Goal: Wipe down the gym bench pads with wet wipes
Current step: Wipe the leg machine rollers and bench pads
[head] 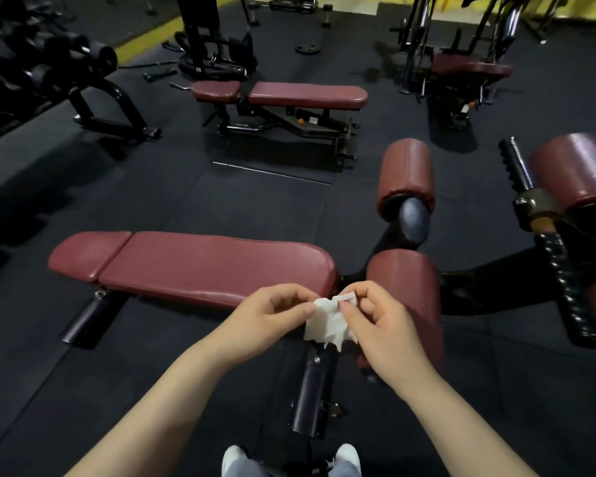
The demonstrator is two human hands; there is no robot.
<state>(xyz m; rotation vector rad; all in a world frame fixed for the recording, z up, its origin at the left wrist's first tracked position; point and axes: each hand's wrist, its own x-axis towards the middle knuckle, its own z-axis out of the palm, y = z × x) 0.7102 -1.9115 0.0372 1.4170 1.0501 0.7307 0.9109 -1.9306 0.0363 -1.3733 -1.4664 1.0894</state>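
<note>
Dark rubber floor [221,201], open around maroon bench [200,266]; left hand [269,315] and right hand [375,321] pinch white wipe [327,321] above bench's edge.

Floor [186,197]: dark rubber mats, under everything.
Near bench [203,266]: maroon pad, just beyond the hands, standing on the floor.
Far bench [289,94]: well beyond the hands.
Weight plate [307,48]: flat on the floor, farther off.
</note>
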